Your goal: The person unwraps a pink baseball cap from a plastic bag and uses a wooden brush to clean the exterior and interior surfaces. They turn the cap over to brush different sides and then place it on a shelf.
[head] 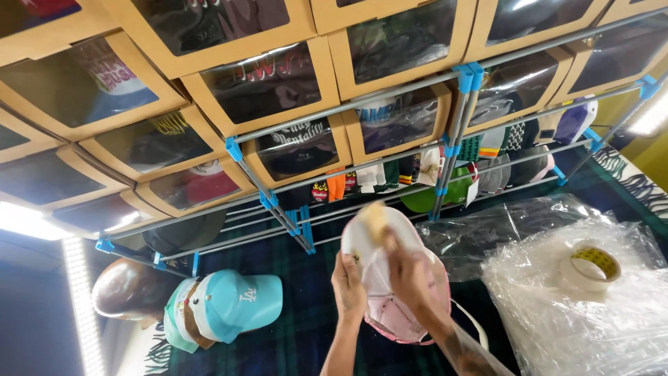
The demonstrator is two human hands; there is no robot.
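A white and pale pink cap (pixel 390 292) is held up over a dark plaid cloth (pixel 306 327). My left hand (pixel 348 285) grips the cap's left edge. My right hand (pixel 407 275) lies over the cap's top, its fingers pressing a small tan, blurred piece (pixel 374 219) against the cap's brim. A white strap (pixel 470 324) trails from the cap's right side.
Clear plastic bags (pixel 557 306) lie at right with a roll of tape (pixel 591 268) on them. A stack of teal caps (pixel 223 306) sits at left. Behind, a grey rack with blue joints (pixel 445 150) holds cardboard window boxes (pixel 264 87) of caps and several loose caps.
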